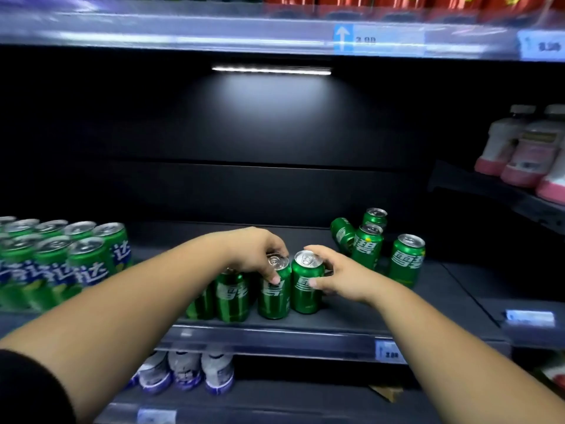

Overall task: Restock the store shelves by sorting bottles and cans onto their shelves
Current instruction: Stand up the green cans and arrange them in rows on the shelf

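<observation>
Toppling is the main hazard. The left hand (260, 255) clamps the left Sprite can (274, 296) from above, fingers curled over its rim and thumb on its face. The right hand (341, 278) wraps the right Sprite can (305, 293) from its three o'clock side, thumb across the label. The two cans stand touching or nearly so, at the middle of the dark shelf (351, 319) and close to its front lip. A push toward six o'clock could probably send one off the edge. A shove toward nine o'clock could likely knock the standing row of Sprite cans (230, 296) just beside the left can. At one o'clock from the hands sits a loose cluster of cans (368, 244), and one leaning can (341, 234) rests against it; a careless sweep of the right forearm might roll it. A lone can (406, 261) stands at two o'clock, apart from the rest.

The held cans are glossy green with white characters and silver tops, pull tabs intact, upright and undented as far as the blur allows. Slick metal suggests a grip from above may slip.
</observation>
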